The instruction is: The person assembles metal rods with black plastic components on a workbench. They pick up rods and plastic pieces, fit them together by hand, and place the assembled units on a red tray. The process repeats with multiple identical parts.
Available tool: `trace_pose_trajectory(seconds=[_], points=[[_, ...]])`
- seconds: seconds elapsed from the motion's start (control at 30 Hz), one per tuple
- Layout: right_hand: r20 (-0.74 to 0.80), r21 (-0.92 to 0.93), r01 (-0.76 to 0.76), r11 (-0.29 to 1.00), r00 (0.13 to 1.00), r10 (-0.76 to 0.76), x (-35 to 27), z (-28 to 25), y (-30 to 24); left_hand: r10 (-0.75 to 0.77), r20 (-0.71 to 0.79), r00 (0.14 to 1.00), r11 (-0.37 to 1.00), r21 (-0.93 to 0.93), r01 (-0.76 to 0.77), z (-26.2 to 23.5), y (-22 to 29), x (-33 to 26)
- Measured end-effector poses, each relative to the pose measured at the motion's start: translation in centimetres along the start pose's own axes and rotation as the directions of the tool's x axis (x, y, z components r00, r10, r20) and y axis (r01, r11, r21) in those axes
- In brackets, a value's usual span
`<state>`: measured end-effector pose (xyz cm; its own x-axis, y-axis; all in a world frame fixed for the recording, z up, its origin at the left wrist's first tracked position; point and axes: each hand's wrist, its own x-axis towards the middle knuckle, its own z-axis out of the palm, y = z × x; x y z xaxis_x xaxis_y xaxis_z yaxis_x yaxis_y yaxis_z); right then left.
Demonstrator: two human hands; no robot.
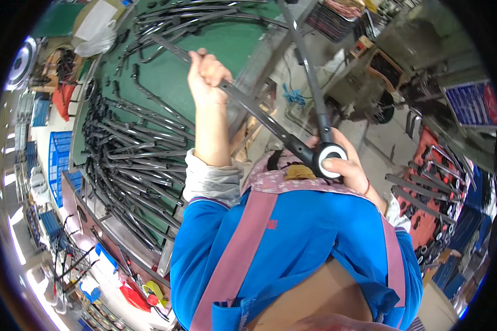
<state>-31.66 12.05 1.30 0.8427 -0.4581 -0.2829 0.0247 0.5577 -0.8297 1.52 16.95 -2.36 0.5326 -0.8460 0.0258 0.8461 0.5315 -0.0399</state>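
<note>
"What room are you in?"

"A crowded workshop. Beside me, to my left, runs a green-topped table (168,77), its edge crossing the view at a slant. Dozens of black tubes (141,155) lie heaped across it, many fanned side by side, with more piled at its far end near a white plastic bag (98,41)."

"And around the table?"

"Beyond its left side stands a blue crate (59,160). To my right, a red surface (422,234) carries dark strips and small ring-shaped parts. Blue string (294,95) lies tangled ahead of me, and a dark crate (328,21) sits farther off."

"What do your hands have?"

"A black hinged frame (265,118), two long bars meeting at a round joint with a white ring, held just in front of my floral apron. My left hand (209,77) is closed around one bar, above the table. My right hand (350,163) curls around the joint, thumb pressed on its face. The other bar points away, ahead of me."
</note>
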Motion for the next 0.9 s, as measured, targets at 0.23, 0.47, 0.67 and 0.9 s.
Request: trace_pose_trajectory(seconds=[0.23,0.47,0.67,0.9], points=[[0.003,0.115,-0.135,0.984,0.991,0.136,0.1,1.9,-0.1,0.017,-0.31,0.951,1.0,0.009,-0.015,-4.1,1.9,1.8],[0.054,-0.111,-0.091,0.99,0.994,0.097,1.0,0.0,1.4,-0.007,-0.039,0.999,0.993,-0.12,0.003,-4.0,1.2,1.7],[0.181,0.492,-0.166,0.855,0.98,0.086,2.8,2.0,0.3,0.07,0.01,0.997,0.957,-0.283,-0.065,-2.9,0.5,1.9],[0.144,0.201,-0.126,0.971,0.985,0.099,3.3,3.0,1.1,0.074,-0.327,0.942,0.997,-0.012,-0.082,-6.5,4.1,1.9]])
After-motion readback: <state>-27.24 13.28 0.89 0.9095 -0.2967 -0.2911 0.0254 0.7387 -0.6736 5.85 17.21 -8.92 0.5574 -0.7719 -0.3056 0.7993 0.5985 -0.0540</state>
